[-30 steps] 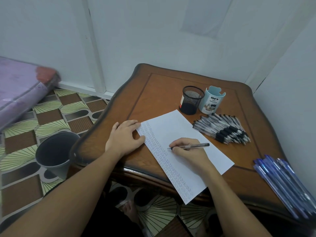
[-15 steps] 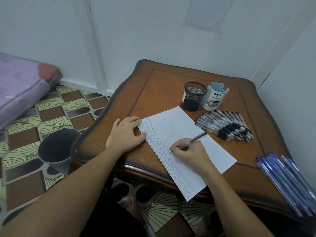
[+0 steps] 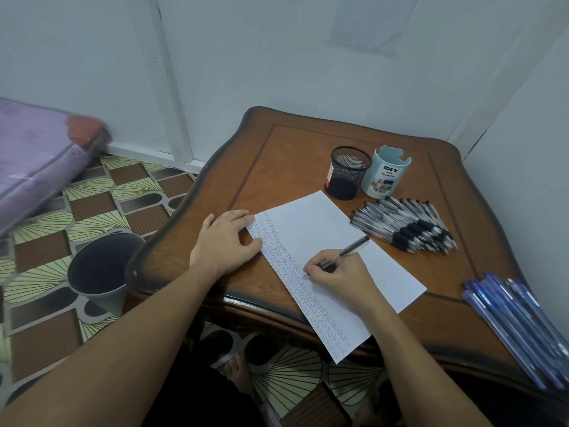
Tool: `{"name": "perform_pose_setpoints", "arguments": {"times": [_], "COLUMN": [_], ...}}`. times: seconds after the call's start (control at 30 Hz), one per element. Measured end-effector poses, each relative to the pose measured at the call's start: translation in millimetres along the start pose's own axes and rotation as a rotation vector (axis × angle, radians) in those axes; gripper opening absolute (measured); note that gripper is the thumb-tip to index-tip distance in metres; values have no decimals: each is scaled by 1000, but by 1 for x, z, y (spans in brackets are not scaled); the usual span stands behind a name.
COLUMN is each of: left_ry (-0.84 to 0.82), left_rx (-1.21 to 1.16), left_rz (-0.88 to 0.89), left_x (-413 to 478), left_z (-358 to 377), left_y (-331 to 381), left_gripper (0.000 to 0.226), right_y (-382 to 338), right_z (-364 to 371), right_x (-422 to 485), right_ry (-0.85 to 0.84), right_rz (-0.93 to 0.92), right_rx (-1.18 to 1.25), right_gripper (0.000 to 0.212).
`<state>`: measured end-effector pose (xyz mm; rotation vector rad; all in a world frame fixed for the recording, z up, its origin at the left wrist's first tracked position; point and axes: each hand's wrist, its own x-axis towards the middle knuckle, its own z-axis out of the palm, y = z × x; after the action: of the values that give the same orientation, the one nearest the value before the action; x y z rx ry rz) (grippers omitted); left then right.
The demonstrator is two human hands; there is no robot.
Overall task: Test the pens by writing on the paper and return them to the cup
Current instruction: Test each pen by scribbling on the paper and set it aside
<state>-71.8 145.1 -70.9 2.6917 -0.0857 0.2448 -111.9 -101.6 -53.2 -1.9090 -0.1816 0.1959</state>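
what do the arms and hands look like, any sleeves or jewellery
The left hand and right hand are bare: no gloves, and no ring, watch or bracelet shows. The left forearm and right forearm are bare too, no sleeve in view.

My right hand grips the pen, tip on the paper at the band of written marks along its left edge. My left hand lies flat on the paper's far left corner. Beyond the paper, a black mesh cup and a pale blue cup stand side by side. A pile of black pens lies near them on the table.
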Motion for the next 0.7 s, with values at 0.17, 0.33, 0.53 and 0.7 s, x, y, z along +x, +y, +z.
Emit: {"name": "perform_pose_setpoints", "arguments": {"times": [0.17,0.33,0.53,0.7], "left_ry": [-6,-6,-12,-15], "left_rx": [-8,-9,2,9], "left_rz": [1,0,1,2], "left_x": [0,-1,-1,-1], "left_z": [-1,-2,-2,-2], "left_y": [1,2,1,0], "left_gripper": [66,66,61,59], "right_y": [2,3,3,3], "right_z": [-2,0,0,0], "right_x": [0,0,0,1], "right_ry": [71,42,31,49], "right_rz": [7,12,14,17], "right_rx": [38,34,31,38], "right_gripper": [19,17,17,18]}}
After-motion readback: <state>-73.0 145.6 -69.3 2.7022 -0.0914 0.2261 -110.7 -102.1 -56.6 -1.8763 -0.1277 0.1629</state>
